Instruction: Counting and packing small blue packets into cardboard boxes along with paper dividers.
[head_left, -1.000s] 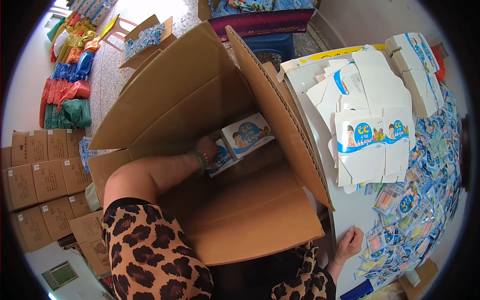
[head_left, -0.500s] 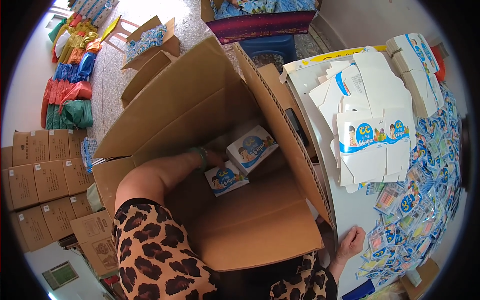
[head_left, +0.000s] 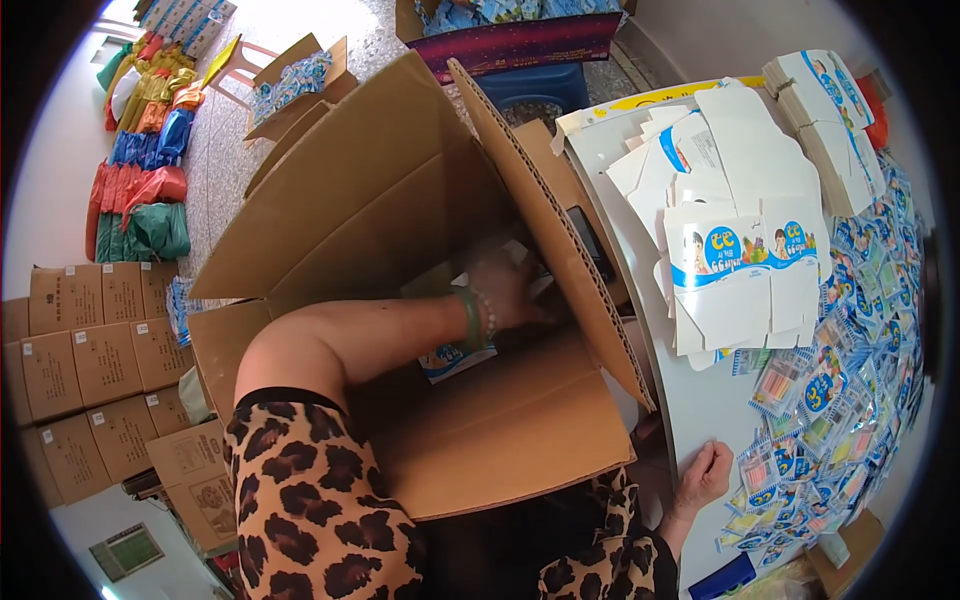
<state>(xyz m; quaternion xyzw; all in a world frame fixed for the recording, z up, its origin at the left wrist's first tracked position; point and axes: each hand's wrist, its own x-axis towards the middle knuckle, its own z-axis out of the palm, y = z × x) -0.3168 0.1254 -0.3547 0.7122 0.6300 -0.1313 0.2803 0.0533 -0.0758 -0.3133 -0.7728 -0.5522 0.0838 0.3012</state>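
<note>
— Stacked brown cartons (head_left: 85, 345) line the floor at nine o'clock, and coloured bags (head_left: 140, 180) lie at ten. What's in the middle?

— One big open cardboard box (head_left: 400, 210), flaps up. The left hand (head_left: 510, 290) reaches deep inside it (a green bead bracelet sits on the wrist), pressed against small printed packs (head_left: 455, 358) at the bottom. Whether its fingers clasp one I cannot tell; the flap hides them.

— And the right hand (head_left: 705, 475)?

— At five o'clock, lying flat with fingers loose on the edge of the white surface (head_left: 690, 400), gripping nothing. Flat white carton blanks (head_left: 740, 270) pile at two o'clock, colourful sachets (head_left: 830, 400) spread at four.
</note>
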